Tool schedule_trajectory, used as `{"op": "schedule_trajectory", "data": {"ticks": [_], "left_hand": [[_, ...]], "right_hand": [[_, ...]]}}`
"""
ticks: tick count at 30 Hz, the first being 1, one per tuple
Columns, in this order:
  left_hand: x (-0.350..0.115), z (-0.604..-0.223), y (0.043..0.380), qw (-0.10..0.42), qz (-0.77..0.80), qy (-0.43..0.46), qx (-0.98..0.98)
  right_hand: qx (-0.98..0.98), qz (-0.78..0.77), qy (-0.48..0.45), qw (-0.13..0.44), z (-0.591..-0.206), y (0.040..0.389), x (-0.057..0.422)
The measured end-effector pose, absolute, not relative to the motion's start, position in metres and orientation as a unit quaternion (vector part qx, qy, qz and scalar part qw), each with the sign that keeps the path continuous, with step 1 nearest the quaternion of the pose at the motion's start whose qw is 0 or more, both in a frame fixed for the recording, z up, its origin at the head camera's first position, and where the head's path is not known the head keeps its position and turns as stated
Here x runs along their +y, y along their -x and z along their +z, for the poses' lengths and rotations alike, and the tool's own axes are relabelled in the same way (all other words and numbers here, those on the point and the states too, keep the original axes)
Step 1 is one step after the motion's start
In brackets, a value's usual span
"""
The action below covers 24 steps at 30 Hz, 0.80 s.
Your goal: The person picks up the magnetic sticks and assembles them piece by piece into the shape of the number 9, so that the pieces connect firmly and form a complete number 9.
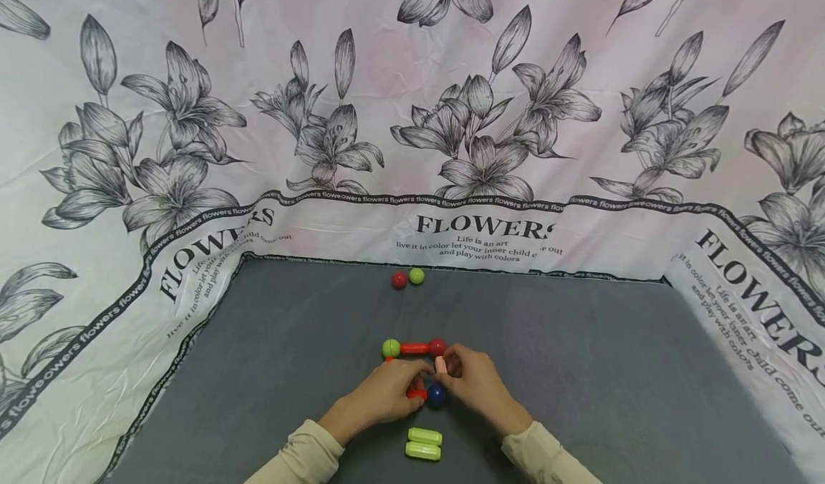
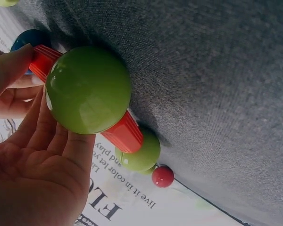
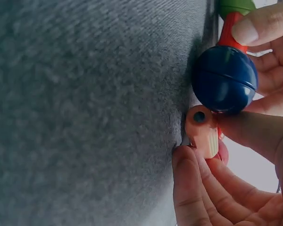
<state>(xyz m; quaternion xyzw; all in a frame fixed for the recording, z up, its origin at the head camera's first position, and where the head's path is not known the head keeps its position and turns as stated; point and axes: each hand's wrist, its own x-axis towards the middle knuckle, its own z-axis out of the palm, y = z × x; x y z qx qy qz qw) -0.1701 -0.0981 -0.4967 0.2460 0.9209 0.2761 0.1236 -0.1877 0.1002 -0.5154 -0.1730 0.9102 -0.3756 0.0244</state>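
Note:
My left hand (image 1: 383,391) pinches a red rod (image 2: 45,61) that joins a large green ball (image 2: 88,89) to a blue ball (image 1: 436,395). A second red rod (image 2: 125,133) runs from that green ball to a farther green ball (image 1: 390,348). At the far side, another red rod (image 1: 415,349) links this one to a red ball (image 1: 437,347). My right hand (image 1: 478,384) holds a peach-coloured rod (image 3: 205,134) between thumb and fingers, close beside the blue ball. A dark round spot shows on the rod's end. Whether rod and ball touch is unclear.
Two lime-green rods (image 1: 425,436) lie side by side on the grey surface (image 1: 580,384), nearer than the hands. Farther back sit a loose red ball (image 1: 399,280) and a lime ball (image 1: 416,276). Flower-printed cloth (image 1: 361,226) borders the surface at back and sides.

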Motion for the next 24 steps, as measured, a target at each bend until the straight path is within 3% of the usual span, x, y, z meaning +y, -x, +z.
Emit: {"op": "schedule_trajectory", "data": {"ticks": [7,24], "left_hand": [[-0.0979,-0.4963,0.1704,0.125,0.274,-0.243,0.922],[-0.0981,-0.4968,0.1687,0.126,0.268,-0.245,0.923]], "right_hand": [[0.918,-0.371,0.139,0.021,-0.5175,0.19,0.0948],[0.889,-0.446,0.054,0.086,-0.5152,0.1935,0.0975]]}}
